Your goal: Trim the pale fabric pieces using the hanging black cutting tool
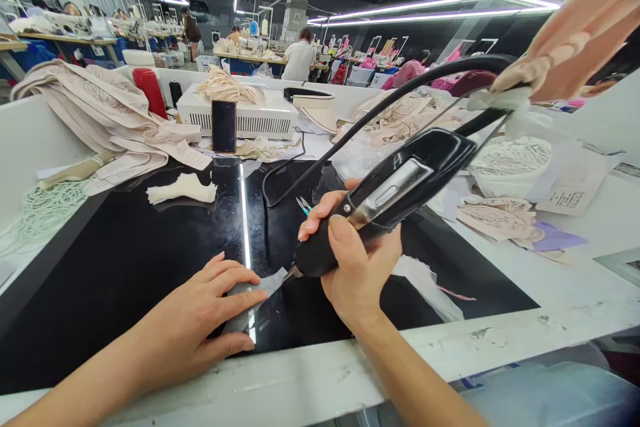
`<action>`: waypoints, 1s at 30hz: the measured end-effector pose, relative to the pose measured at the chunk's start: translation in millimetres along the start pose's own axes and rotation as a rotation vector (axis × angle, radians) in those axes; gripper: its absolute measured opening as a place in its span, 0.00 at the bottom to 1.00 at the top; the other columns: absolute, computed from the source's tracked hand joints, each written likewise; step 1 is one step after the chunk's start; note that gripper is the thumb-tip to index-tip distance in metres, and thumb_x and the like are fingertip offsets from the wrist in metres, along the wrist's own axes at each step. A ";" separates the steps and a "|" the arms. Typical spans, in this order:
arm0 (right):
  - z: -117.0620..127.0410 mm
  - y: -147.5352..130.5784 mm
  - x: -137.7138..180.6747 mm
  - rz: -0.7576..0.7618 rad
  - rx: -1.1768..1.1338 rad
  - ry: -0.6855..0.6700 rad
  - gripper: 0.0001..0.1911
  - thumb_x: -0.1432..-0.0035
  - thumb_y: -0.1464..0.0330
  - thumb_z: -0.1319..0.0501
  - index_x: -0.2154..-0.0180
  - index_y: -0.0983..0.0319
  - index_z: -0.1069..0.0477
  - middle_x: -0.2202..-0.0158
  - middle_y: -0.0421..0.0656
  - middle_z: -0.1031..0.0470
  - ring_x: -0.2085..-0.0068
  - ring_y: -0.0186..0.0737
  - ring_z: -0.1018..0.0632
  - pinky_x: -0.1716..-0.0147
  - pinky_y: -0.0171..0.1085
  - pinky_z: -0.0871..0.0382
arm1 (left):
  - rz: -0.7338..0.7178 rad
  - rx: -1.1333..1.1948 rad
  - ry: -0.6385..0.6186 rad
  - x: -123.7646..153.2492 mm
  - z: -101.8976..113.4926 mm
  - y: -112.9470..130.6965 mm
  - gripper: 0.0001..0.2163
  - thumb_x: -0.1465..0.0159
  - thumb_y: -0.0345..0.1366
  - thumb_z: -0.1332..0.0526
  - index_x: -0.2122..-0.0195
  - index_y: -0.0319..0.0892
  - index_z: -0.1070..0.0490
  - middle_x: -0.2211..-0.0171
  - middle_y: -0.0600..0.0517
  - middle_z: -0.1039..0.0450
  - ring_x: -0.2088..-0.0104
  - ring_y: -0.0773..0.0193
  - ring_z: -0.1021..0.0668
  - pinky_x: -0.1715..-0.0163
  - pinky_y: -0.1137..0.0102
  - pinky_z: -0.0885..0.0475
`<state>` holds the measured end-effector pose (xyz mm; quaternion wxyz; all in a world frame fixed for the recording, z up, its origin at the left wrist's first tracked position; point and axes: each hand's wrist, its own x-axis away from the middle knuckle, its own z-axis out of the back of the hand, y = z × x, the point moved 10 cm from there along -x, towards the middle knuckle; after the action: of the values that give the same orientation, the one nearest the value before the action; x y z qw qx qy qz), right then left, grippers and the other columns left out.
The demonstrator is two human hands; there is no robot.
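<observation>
My right hand (357, 260) is wrapped round a black corded handheld tool (400, 190) with a silver lever on its side. The tool slants down to the left, its pointed metal tip at the edge of a small translucent strip (273, 282). My left hand (210, 310) lies open and flat, fingers stretched over the strip and pressing it to the glossy black board (150, 247). Part of the strip is hidden under those fingers. A cream fabric scrap (183, 189) lies beyond my left hand. Small snips (303, 205) with a green handle show partly behind my right hand.
A black cable (345, 137) loops above the board. Behind stand a vented white box (240, 113) and an upright phone (223, 127). Beige fabric strips (110, 120) heap at left, lace pieces (500, 220) at right. A translucent scrap (430, 287) lies right of my right hand.
</observation>
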<state>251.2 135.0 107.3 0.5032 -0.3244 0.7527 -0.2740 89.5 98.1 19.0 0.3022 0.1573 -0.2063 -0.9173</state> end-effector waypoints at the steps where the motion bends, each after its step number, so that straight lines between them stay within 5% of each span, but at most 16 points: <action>1: -0.6 0.4 0.4 0.002 -0.003 -0.005 0.17 0.43 0.68 0.32 0.53 0.55 0.34 0.67 0.34 0.26 0.74 0.32 0.25 0.74 0.36 0.28 | 0.001 0.000 -0.001 0.0 0.1 -0.2 0.24 0.33 0.35 0.36 0.36 0.57 0.35 0.42 0.50 0.30 0.41 0.53 0.29 0.33 0.43 0.45; 8: -4.3 1.1 1.3 -0.004 -0.024 -0.032 0.13 0.40 0.68 0.33 0.56 0.55 0.33 0.66 0.34 0.25 0.73 0.32 0.25 0.74 0.34 0.28 | -0.020 -0.004 0.011 1.9 0.7 -1.6 0.22 0.32 0.37 0.37 0.38 0.54 0.34 0.41 0.49 0.31 0.41 0.52 0.29 0.34 0.45 0.42; 14: -0.7 -1.7 0.2 0.001 0.012 -0.027 0.15 0.43 0.65 0.30 0.56 0.54 0.31 0.66 0.34 0.25 0.72 0.33 0.25 0.73 0.34 0.27 | 0.189 -0.011 0.272 6.1 16.9 -33.3 0.13 0.28 0.38 0.43 0.44 0.48 0.30 0.42 0.45 0.31 0.42 0.52 0.27 0.41 0.53 0.29; 19: 2.4 -6.1 -6.0 0.064 0.212 -0.075 0.14 0.42 0.63 0.31 0.55 0.55 0.29 0.64 0.38 0.23 0.69 0.36 0.22 0.66 0.36 0.25 | 0.254 0.077 0.276 1.1 12.7 -38.5 0.09 0.33 0.30 0.39 0.53 0.46 0.28 0.44 0.45 0.30 0.43 0.51 0.27 0.42 0.52 0.30; 22: 15.1 -10.8 -9.1 0.094 0.402 0.007 0.18 0.42 0.61 0.32 0.51 0.55 0.29 0.56 0.42 0.22 0.60 0.42 0.21 0.59 0.40 0.25 | 0.297 0.162 0.301 -1.5 14.4 -41.8 0.07 0.36 0.27 0.38 0.60 0.45 0.27 0.46 0.47 0.29 0.43 0.53 0.28 0.43 0.57 0.31; 26: 43.5 -49.5 6.8 0.333 0.516 0.270 0.21 0.45 0.66 0.29 0.50 0.56 0.29 0.54 0.45 0.25 0.55 0.47 0.22 0.51 0.47 0.27 | 0.290 0.193 0.338 -4.1 17.6 -42.1 0.07 0.36 0.25 0.38 0.64 0.45 0.28 0.50 0.49 0.26 0.45 0.57 0.27 0.44 0.64 0.31; 28: 27.6 -59.7 14.9 0.447 0.598 0.101 0.13 0.44 0.70 0.31 0.56 0.57 0.27 0.62 0.44 0.24 0.61 0.45 0.22 0.56 0.45 0.25 | 0.275 0.228 0.353 -4.8 18.2 -41.8 0.06 0.36 0.25 0.38 0.65 0.45 0.28 0.51 0.50 0.25 0.46 0.59 0.26 0.45 0.66 0.32; 30: -13.9 -52.2 30.6 0.559 0.701 -0.319 0.09 0.39 0.72 0.36 0.56 0.57 0.27 0.64 0.44 0.22 0.62 0.44 0.20 0.61 0.41 0.24 | 0.265 0.267 0.372 -4.8 19.1 -42.1 0.06 0.36 0.26 0.39 0.65 0.45 0.28 0.53 0.51 0.24 0.49 0.60 0.25 0.47 0.67 0.32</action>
<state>240.7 79.5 132.9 0.7462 0.0418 0.5864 -0.3124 64.7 137.3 16.4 0.4289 0.3332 -0.2851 -0.7898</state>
